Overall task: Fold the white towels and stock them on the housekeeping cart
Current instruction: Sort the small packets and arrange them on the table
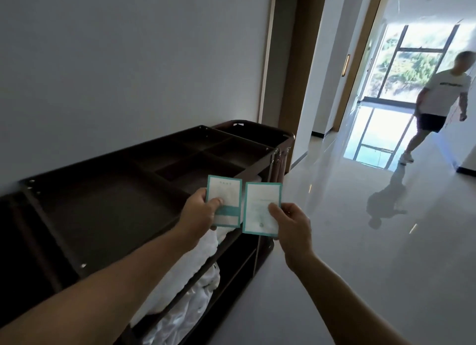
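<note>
Left hand (199,210): fingers curled, thumb on top, pinching the left card (226,190), teal-edged, at its lower left side.
Right hand (291,223): thumb and fingers pinching the right card (258,203), teal-edged, near its lower right corner.
Both cards: side by side above the front edge of the housekeeping cart (103,190).
White towels (185,267): crumpled on the cart's lower shelves.
Passer-by (443,97): in the corridor, far right.

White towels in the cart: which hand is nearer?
Left. The left hand, holding a card, is above the towels; the right hand, with another card, is out over the floor.
</note>
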Tool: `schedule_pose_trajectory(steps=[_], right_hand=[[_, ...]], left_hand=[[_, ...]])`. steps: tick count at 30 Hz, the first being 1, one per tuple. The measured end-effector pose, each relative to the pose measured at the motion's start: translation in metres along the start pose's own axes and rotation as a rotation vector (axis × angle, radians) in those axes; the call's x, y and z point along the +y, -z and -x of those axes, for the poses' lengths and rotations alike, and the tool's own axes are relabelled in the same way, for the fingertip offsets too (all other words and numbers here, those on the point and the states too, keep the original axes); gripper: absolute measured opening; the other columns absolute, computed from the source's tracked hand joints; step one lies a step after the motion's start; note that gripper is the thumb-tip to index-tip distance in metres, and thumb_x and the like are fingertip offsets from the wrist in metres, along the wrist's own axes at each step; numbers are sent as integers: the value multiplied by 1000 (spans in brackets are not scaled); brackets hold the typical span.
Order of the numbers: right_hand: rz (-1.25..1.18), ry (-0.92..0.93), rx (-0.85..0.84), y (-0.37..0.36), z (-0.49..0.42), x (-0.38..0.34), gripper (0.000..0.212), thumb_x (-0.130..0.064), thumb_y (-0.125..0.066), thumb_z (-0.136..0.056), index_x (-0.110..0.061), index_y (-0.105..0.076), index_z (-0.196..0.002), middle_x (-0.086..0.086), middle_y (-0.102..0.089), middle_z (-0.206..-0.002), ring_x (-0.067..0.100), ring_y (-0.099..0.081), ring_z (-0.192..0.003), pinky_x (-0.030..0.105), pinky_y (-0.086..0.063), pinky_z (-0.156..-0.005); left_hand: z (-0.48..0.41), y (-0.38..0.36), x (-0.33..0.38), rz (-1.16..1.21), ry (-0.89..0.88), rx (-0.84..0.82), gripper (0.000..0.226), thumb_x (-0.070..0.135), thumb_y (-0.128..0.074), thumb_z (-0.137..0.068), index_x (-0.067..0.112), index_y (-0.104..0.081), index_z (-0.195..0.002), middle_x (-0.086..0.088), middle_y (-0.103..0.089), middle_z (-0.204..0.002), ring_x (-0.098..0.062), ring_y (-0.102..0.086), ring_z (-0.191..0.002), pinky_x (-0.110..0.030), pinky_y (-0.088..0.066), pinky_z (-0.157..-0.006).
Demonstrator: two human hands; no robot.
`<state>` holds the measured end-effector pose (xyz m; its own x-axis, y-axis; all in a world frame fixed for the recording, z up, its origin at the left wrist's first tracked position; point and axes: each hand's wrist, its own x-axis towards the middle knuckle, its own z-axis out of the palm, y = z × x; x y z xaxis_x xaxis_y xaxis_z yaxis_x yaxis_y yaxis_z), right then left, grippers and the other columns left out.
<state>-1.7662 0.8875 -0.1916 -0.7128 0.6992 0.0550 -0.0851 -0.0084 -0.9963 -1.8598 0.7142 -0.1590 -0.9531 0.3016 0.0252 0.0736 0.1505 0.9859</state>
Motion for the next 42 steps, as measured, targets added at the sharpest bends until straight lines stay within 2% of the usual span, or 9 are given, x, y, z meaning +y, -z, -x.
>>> schedule_pose_trajectory(steps=[9,13,17,20,23,28,33,35,42], right_hand=[[26,23,-20,-38,-132,8,11,-26,-78,-87,-19,-71,-90,-7,-75,-77,7,-73,-70,15,-52,-53],[24,-20,-154,-57,-196,12,18,-22,-80,-85,-20,-67,-98,-1,-76,-92,14,-75,-84,32,-61,-70],[79,-30,-296,-92,-253,11,21,-22,-82,-82,-22,-67,-97,-5,-76,-86,7,-74,-76,23,-58,-60],[163,-1,-386,-139,-291,5,21,-28,-82,-81,-24,-67,-95,-5,-75,-88,13,-73,-81,35,-62,-72],[251,46,-539,-199,-304,2,25,-32,-82,-81,-23,-67,-99,-7,-72,-89,11,-71,-81,35,-60,-77],[442,208,-736,-309,-309,0,19,-38,-76,-85,-31,-62,-95,-17,-61,-77,-3,-58,-68,16,-40,-51],[611,215,-870,-399,-311,10,19,-32,-73,-88,-29,-60,-74,-14,-58,-67,4,-59,-65,26,-49,-56],[678,190,-911,-427,-313,20,11,-31,-72,-88,-24,-68,-81,-7,-64,-72,11,-65,-71,30,-54,-64],[675,10,-996,-493,-313,70,16,-28,-79,-82,-14,-73,-86,7,-73,-92,20,-68,-78,30,-54,-63]], left_hand=[[-126,-19,-4,-42,9,108,21,26,-52,-101,14,-67,-91,-13,-70,-94,-32,-68,-91,-54,-56,-83],[-173,-25,-6,-24,22,206,19,22,-51,-102,14,-67,-94,-12,-70,-95,-32,-68,-93,-54,-57,-85],[-207,-17,-2,-41,62,357,19,21,-52,-102,9,-65,-96,-15,-68,-97,-35,-68,-93,-55,-56,-85],[-224,7,3,-67,74,513,16,23,-55,-99,10,-64,-98,-14,-68,-99,-33,-67,-94,-54,-57,-84],[-225,49,-3,-116,109,687,15,24,-55,-98,15,-63,-90,-7,-67,-92,-24,-67,-84,-41,-57,-71],[-224,127,-17,-249,166,933,19,29,-54,-97,15,-60,-86,4,-61,-81,-8,-59,-69,-20,-39,-49],[-247,180,-28,-203,222,993,20,27,-54,-95,9,-64,-92,-6,-66,-89,-22,-65,-81,-37,-53,-71],[-257,192,-34,-144,234,1004,19,25,-54,-94,8,-64,-92,-8,-67,-92,-24,-67,-83,-42,-55,-76],[-265,215,-66,-110,330,1034,16,26,-53,-97,12,-62,-94,-5,-68,-93,-18,-69,-80,-31,-56,-60]])
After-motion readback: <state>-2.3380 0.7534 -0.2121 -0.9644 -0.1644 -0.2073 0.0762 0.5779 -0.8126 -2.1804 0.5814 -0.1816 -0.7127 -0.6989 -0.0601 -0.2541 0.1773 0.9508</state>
